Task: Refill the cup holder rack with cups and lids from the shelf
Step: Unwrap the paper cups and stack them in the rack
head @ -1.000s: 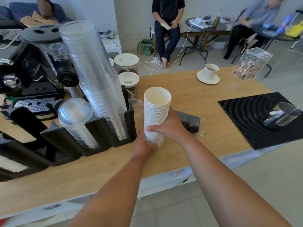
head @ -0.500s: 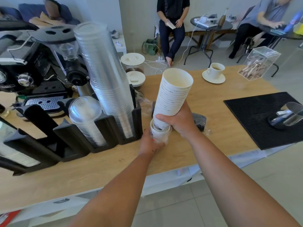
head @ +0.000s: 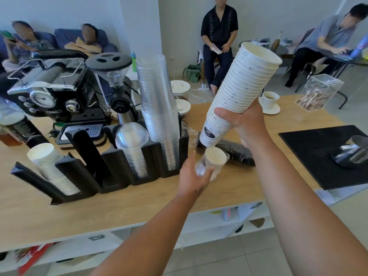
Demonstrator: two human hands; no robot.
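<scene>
My right hand (head: 246,124) grips a tall stack of white paper cups (head: 239,90), lifted and tilted to the right above the wooden counter (head: 139,198). Below it my left hand (head: 192,176) holds a single paper cup (head: 215,157) with crumpled clear plastic wrap around its base. The black cup holder rack (head: 111,162) stands to the left. It carries a tall stack of clear cups (head: 159,108), clear dome lids (head: 132,144) and a short stack of white cups (head: 49,166). One slot between them looks empty.
An espresso machine (head: 55,96) and grinder (head: 113,80) stand behind the rack. A black wrapped sleeve (head: 235,152) lies on the counter behind my hands. A black mat (head: 318,152) with a metal jug (head: 354,154), a coffee cup on a saucer (head: 269,100) and a clear box (head: 316,94) sit right. People sit beyond.
My right hand has lifted the paper cup stack up and away from the bottom cup and wrap, which stay in my left hand. The stack now tilts further right.
</scene>
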